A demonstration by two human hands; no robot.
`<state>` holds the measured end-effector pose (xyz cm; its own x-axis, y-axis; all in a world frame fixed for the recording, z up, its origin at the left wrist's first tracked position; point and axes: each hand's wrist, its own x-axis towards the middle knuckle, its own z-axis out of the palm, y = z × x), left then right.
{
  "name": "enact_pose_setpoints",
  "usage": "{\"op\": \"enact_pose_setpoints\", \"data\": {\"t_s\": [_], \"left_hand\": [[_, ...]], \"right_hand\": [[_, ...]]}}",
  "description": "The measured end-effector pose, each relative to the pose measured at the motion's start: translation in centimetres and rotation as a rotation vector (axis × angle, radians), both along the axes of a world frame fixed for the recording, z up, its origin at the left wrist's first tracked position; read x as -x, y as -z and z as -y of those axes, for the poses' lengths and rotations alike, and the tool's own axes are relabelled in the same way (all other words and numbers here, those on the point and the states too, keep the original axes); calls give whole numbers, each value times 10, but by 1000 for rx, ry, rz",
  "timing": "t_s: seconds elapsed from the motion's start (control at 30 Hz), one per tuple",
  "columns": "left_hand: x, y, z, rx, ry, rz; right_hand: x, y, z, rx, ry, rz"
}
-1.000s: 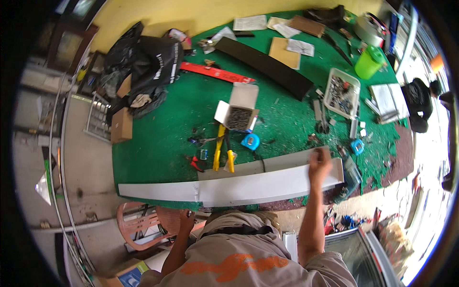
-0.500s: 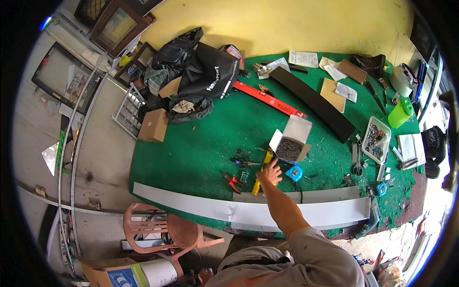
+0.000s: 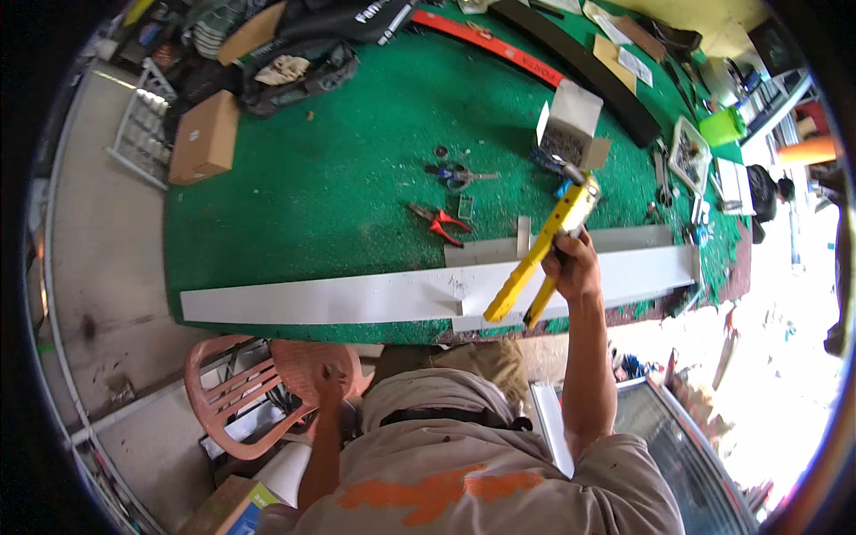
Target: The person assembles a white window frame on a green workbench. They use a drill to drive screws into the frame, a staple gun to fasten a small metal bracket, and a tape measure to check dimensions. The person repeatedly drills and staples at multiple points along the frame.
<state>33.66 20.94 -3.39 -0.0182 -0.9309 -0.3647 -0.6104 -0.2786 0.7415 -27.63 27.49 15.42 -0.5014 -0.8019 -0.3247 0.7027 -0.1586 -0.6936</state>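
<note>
My right hand (image 3: 575, 263) is closed around a yellow hand riveter (image 3: 562, 218), raised above the near edge of the bench. Its two handles spread apart toward me, and its metal nose points away. Below it lies a long white metal strip (image 3: 330, 300) along the bench's front edge. Behind the riveter stands an open white box (image 3: 575, 107) of small grey metal pieces, probably rivets. My left hand (image 3: 330, 379) hangs low over the chair seat with its fingers curled together; whatever they hold, if anything, is too small to make out.
Red-handled pliers (image 3: 439, 223) and scissors (image 3: 464, 176) lie on the green bench top (image 3: 339, 178). A red level (image 3: 490, 42) and a long black panel (image 3: 588, 67) lie farther back. A cardboard box (image 3: 203, 138) sits left; a plastic chair (image 3: 241, 392) stands near my left side.
My right hand has lifted the yellow riveter off the bench and drawn it toward me. My left hand has come into view at the lower left. The whole view has tilted down.
</note>
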Motion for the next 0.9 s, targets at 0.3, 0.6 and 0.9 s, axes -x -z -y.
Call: {"op": "enact_pose_setpoints", "data": {"t_s": [0.3, 0.6, 0.9], "left_hand": [[143, -153, 105, 282, 987, -68], [306, -123, 111, 422, 1986, 100], [331, -75, 142, 559, 1845, 28]], "right_hand": [[-170, 28, -71, 165, 258, 284], [-228, -6, -165, -185, 532, 216], [-274, -16, -214, -248, 651, 203]]}}
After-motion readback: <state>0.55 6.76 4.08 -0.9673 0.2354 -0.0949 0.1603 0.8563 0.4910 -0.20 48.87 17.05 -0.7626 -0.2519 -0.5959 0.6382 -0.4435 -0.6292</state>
